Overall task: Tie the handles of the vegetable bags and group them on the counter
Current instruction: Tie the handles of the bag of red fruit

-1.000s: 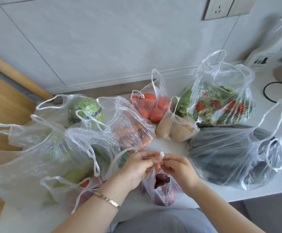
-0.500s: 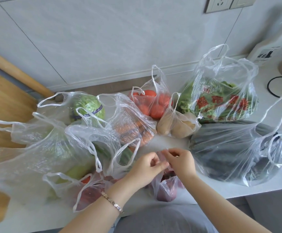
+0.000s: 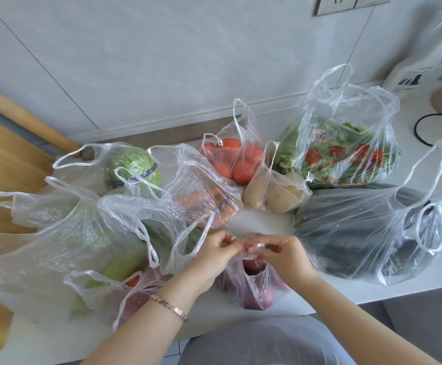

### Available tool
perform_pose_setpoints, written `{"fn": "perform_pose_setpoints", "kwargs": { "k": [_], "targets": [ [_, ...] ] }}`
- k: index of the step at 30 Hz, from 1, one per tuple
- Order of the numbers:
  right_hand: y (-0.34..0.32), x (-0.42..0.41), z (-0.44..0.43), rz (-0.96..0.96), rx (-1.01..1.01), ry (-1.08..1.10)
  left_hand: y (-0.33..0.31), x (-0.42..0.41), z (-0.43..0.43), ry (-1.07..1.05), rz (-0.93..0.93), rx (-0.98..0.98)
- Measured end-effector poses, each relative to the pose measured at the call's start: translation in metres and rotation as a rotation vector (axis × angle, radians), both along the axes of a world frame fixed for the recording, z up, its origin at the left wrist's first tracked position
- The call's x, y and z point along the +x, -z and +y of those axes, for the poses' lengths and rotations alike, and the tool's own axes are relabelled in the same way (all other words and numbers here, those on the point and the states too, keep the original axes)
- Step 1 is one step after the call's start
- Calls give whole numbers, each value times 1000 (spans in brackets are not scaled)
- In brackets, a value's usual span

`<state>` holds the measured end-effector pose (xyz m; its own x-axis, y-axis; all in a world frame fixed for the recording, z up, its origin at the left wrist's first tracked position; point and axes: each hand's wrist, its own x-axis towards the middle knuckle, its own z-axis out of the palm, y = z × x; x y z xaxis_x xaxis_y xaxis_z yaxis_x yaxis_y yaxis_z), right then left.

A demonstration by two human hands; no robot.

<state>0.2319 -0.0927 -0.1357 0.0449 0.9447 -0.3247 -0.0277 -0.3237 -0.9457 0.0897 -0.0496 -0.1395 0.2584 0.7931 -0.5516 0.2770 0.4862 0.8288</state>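
A small bag of dark red-purple produce stands at the near edge of the white counter, directly under both hands. The left hand and the right hand meet just above its mouth with their fingertips almost touching. Each pinches a twisted end of the bag's handles, and the plastic is drawn up between them. I cannot tell whether a knot has formed there. A bracelet circles the left wrist.

The other bags ring this one, their handles loose and untied. Behind the hands, the carrot bag lies to the left and the potato bag to the right. The tomato bag sits behind them by the wall. The cabbage bag is at the rear left, and a printed bag of leafy greens stands at the rear right. In front of the greens, a large bag of dark long vegetables lies near the right hand. A big bag of pale green vegetables sprawls left of the left hand. A small bag with red items rests just beside the left forearm.
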Motion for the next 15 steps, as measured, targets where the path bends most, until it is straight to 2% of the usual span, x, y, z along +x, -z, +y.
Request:
{"fn": "perform_pose_setpoints", "kwargs": {
  "k": [2, 4, 5, 6, 8, 9, 12, 15],
  "targets": [
    [-1, -1, 1, -94, -11, 44, -2, -6, 2, -31, -122, -115],
    [5, 3, -2, -232, -15, 72, -5, -13, 6, -4, -118, -167],
    [10, 8, -5, -290, -33, 100, -5, -18, 9, 93, 16, -99],
    [16, 13, -8, -335, -66, 139, -2, -24, 11, 230, 229, 23],
    [30, 27, -14, -435, -171, 191, 1, -35, 14, 479, 680, 365],
    [36, 33, -17, -512, -229, 179, 4, -40, 15, 548, 799, 461],
    [52, 41, -29, -696, -363, 123, 16, -51, 15, 645, 948, 441],
    [56, 40, -35, -712, -424, 153, 24, -49, 10, 695, 1096, 473]
  ]
}}
